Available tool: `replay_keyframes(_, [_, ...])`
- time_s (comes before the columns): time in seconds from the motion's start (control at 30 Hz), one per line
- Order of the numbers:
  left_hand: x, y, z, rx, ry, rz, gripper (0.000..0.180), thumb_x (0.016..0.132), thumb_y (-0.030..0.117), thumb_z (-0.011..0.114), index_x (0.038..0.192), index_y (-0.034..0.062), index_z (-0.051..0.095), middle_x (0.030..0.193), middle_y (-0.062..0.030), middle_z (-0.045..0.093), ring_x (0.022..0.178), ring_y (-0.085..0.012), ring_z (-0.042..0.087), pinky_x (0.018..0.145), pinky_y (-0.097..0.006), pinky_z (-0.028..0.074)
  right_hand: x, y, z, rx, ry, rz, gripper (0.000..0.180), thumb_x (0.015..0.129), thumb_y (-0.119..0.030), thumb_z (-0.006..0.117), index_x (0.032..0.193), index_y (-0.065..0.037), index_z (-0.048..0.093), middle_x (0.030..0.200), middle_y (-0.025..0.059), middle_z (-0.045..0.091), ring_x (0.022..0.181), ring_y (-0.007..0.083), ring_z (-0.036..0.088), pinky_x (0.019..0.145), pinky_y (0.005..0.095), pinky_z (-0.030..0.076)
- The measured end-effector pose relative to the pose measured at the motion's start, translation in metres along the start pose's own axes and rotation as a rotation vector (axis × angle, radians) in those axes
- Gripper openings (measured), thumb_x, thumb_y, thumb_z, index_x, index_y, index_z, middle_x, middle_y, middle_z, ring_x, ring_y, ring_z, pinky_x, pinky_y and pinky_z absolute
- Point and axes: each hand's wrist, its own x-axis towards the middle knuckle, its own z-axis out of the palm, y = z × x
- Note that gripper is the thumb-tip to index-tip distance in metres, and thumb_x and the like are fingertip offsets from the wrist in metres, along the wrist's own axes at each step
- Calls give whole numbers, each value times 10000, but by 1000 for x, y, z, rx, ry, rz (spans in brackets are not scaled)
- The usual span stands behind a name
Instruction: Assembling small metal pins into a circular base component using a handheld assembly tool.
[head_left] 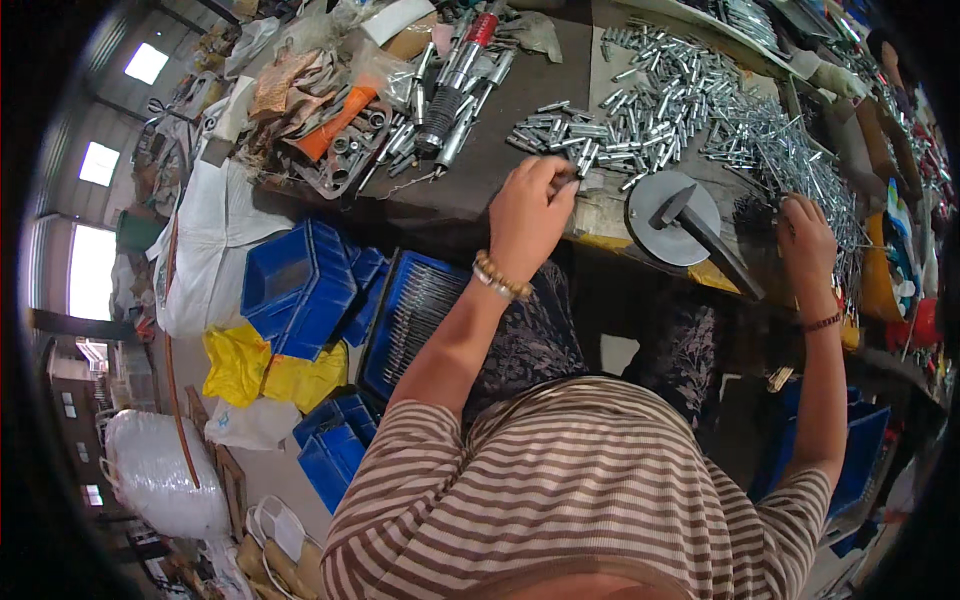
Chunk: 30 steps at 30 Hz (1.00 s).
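Note:
My left hand (530,215) is at the front of the workbench, its thumb and fingers pinched together beside a heap of short shiny metal tubes (640,125). Whatever sits between those fingertips is too small to make out. On the right, my right hand (808,240) has its fingers curled in at the near edge of a pile of thin metal rods (800,165); I cannot see what they grip. Between the hands lies a round grey metal plate (648,236) with a hammer (715,245) resting across it, handle toward me.
A power screwdriver with a red end (460,80) lies among tools, rags and an orange funnel-like piece (335,125) at the back left. Below stand blue bins (300,285), one blue tray (375,350) full of metal rods, and a yellow bag (235,365). A yellow container (880,265) is far right.

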Motion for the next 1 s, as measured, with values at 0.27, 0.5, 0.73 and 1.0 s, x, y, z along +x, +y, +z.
replay_keyframes(0.27, [43,-27,34,286,-4,127,335,853,136,744,1163,52,650,939,-73,662,814,-204,657,715,-367,538,-11,-53,-14,304,159,269,176,905,-6,686,1066,16,619,977,155,657,844,336,611,775,372,509])
replay_keyframes(0.5, [32,-16,23,-1163,-252,-459,268,1011,69,617,1267,0,580,1059,-56,666,872,-152,686,780,-283,620,-27,-107,-21,511,-94,325,205,816,-7,747,963,-2,605,839,165,594,809,385,623,688,417,495])
replay_keyframes(0.73, [-12,25,39,-943,-457,-409,230,950,68,698,1169,29,641,1023,-42,694,874,-117,683,744,-246,584,-7,-144,-4,322,-167,144,101,859,-54,697,924,-55,620,905,146,583,774,392,633,664,487,514])
replay_keyframes(1.0, [-25,33,47,-219,-343,109,130,873,102,756,987,45,729,922,-34,657,813,-155,629,683,-288,511,-6,-141,-8,246,-204,121,146,821,-37,685,958,-60,640,922,111,588,919,342,632,758,462,518])
